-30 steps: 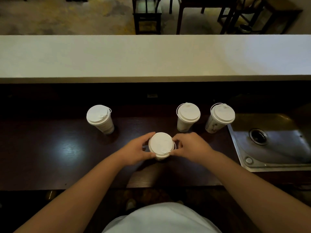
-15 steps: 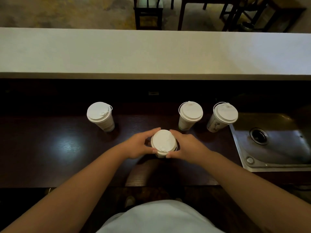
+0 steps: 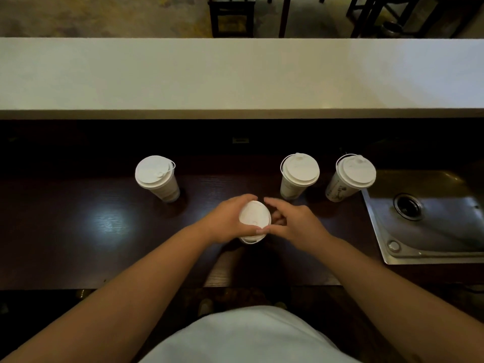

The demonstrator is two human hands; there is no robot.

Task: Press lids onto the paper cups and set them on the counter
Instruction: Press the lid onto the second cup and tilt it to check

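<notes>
A paper cup with a white lid (image 3: pixel 254 217) stands on the dark wooden counter (image 3: pixel 78 231) in front of me, and the lid looks slightly tilted. My left hand (image 3: pixel 225 221) wraps the cup's left side, with its thumb on the lid's near rim. My right hand (image 3: pixel 296 224) is at the cup's right side with fingers spread and the index finger lifted off the lid. Behind stand three lidded cups: one at left (image 3: pixel 155 174), one at centre-right (image 3: pixel 300 170) and one further right (image 3: pixel 356 171).
A raised white countertop (image 3: pixel 235 74) runs across the back. A steel sink (image 3: pixel 432 218) is set into the counter at right, next to the rightmost cup. Dark chairs (image 3: pixel 231 14) stand on the floor beyond.
Both hands clasped the lid before. Now my left hand has closed further around the cup, my right hand has loosened with its fingers spread, and the lid looks more tilted.
</notes>
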